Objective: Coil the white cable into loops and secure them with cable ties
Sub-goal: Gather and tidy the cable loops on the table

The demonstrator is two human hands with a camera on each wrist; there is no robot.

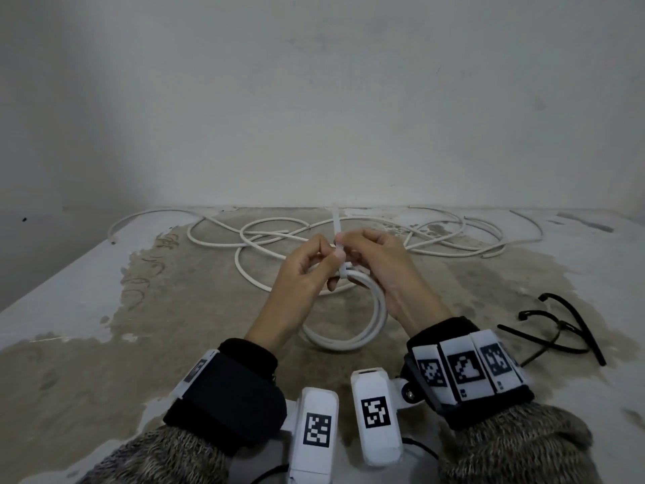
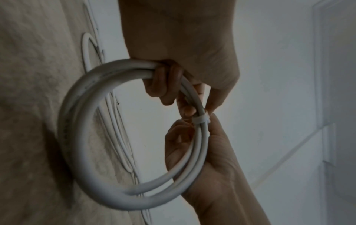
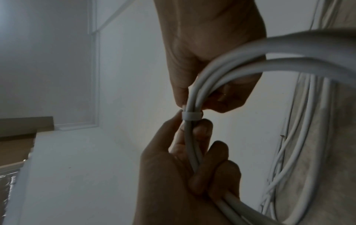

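A small coil [image 1: 380, 316] of white cable hangs upright between my hands, its bottom close to the table. A white cable tie [image 1: 343, 272] wraps its top strands, and the tie's tail [image 1: 335, 221] sticks straight up. My left hand [image 1: 330, 255] grips the coil [image 2: 80, 121] just beside the tie [image 2: 201, 119], fingers curled round the strands. My right hand [image 1: 349, 246] pinches at the tie [image 3: 191, 115] from the other side, thumb and fingers closed on it. In the right wrist view the right hand [image 3: 198, 105] is above the tie and the left hand [image 3: 189, 126] below.
The rest of the white cable [image 1: 279, 235] lies in loose tangled loops across the back of the worn table [image 1: 174, 326], up to the wall. Several black cable ties [image 1: 565, 330] lie at the right. The table's left edge [image 1: 52, 284] runs diagonally.
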